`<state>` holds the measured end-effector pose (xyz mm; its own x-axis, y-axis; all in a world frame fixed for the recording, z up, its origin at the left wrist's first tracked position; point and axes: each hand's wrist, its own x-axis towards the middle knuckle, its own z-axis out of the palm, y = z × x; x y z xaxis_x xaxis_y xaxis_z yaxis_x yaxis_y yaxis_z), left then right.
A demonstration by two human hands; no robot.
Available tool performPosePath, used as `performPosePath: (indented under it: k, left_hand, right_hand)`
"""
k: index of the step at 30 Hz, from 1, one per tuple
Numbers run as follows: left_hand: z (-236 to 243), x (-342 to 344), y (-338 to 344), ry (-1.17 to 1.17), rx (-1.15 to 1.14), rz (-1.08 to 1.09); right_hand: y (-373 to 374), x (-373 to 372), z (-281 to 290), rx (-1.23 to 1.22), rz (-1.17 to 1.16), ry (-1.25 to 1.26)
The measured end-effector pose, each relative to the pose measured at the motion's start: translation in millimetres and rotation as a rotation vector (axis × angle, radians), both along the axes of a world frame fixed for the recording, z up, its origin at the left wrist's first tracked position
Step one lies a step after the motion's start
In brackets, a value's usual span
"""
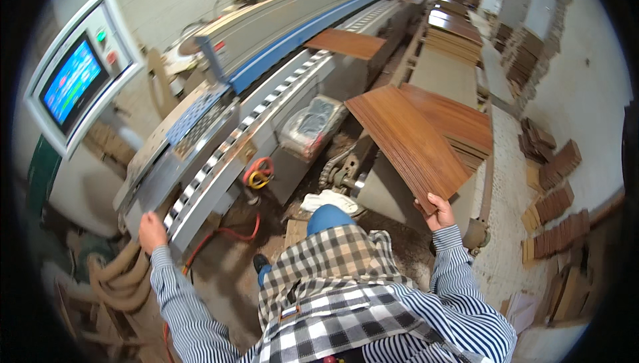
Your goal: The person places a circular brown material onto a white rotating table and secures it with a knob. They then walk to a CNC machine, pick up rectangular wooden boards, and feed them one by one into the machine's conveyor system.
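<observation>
From the head view I see my right hand closed on the near corner of a long, rectangular, reddish-brown wood-grain panel, fingers curled over its edge. The panel is tilted, its far end raised toward the machine, and it hangs just above a stack of similar brown panels lying on a grey cart to my right.

My left hand rests at the near end of the long grey metal edge-banding machine, right beside its black-and-white checked feed track. I cannot tell whether this hand grips anything or merely presses against the metal; the fingers look loosely bent.

Further along the track another brown wood-grain panel lies flat on the machine bed. A white-framed control screen with a blue display stands at my left. Below the track an orange hose trails over the dusty floor, and a coiled red and yellow cable hangs on the machine's side. Small stacks of brown wood offcuts line the floor at the right. Both my sleeves are blue-and-white striped.
</observation>
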<state>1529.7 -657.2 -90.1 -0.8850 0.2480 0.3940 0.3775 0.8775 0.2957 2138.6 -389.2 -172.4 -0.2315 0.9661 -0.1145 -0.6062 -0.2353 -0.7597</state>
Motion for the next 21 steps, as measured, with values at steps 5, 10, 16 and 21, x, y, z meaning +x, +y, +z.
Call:
performPosePath:
  k: [5, 10, 16, 21]
  left_hand:
    - [-1.0, 4.1, 10.2, -0.05, 0.053, -0.019]
    - [6.5, 11.4, 10.5, -0.017, 0.001, 0.028]
    - [9.1, 12.8, 7.4, -0.041, 0.036, 0.018]
    - [8.3, 12.1, 7.4, -0.004, 0.084, 0.001]
  right_hand:
    - [-22.9, -54.3, 17.0, 0.014, 0.242, 0.022]
    - [-34.7, -143.3, 27.7, -0.071, 0.468, 0.024]
    - [-69.9, -262.8, 26.2, -0.007, 0.716, 0.003]
    - [-104.0, -319.6, 65.3, 0.04, 1.058, 0.0]
